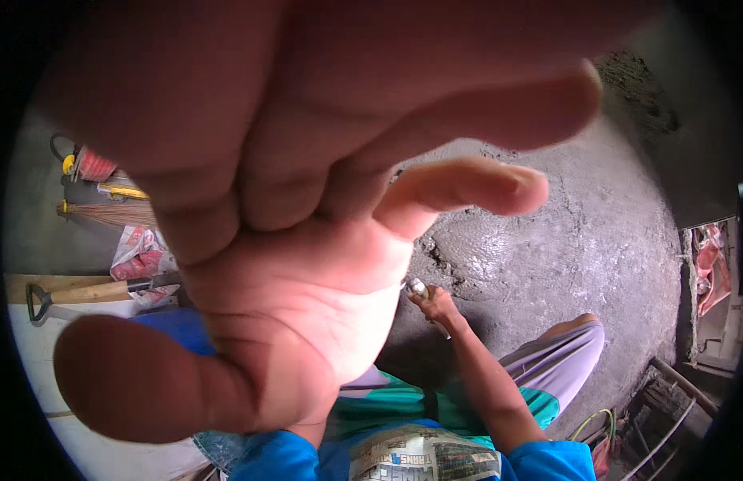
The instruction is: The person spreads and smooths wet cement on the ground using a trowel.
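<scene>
My left hand is raised close to the camera, palm facing it, and fills much of the view. Its fingers are stretched out and it holds nothing. The thumb points to the left. Lower and farther off, my right hand is closed round a hand tool with a pale, rounded handle end. The rest of that tool is mostly hidden by the fingers and dark shadow. Just beyond the right hand lies wet, rough grey cement, spread on the floor.
On the left lie a shovel with a wooden shaft, a stick broom, a red and white sack and a red container. Wooden pieces lean at the lower right, below an opening with reddish cloth.
</scene>
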The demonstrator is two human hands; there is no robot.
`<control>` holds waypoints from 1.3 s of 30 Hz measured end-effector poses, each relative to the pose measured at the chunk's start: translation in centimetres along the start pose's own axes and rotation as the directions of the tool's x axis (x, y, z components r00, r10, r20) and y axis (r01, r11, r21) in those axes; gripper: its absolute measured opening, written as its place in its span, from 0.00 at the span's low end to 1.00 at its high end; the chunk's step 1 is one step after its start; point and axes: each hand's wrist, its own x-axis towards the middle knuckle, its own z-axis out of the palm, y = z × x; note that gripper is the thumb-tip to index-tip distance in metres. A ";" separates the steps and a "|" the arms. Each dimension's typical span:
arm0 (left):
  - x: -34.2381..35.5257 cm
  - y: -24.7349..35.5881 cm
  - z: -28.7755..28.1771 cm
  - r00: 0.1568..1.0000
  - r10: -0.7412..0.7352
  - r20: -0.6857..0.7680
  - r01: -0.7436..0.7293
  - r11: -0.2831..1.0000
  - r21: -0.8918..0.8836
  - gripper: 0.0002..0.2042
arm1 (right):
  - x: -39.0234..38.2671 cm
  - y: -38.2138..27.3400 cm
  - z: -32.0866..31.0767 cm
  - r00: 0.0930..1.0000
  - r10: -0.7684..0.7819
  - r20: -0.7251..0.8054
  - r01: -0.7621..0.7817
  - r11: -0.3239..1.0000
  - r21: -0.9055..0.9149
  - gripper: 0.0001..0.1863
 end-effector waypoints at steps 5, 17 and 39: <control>-0.3 -0.5 0.8 0.990 0.020 -0.142 -0.031 0.997 -0.074 0.19 | -0.7 -0.3 1.4 0.988 -0.134 -0.076 0.133 0.991 -0.028 0.28; -6.5 -4.7 -7.8 0.888 -0.371 -0.273 0.433 0.874 0.221 0.25 | 0.7 6.1 -1.1 0.978 -0.006 -0.207 0.005 1.000 -0.003 0.27; -23.9 -3.0 -18.0 0.307 -0.418 -0.855 0.800 -0.373 0.469 0.17 | 1.8 -6.6 7.0 0.995 0.093 -0.021 -0.074 0.888 0.454 0.18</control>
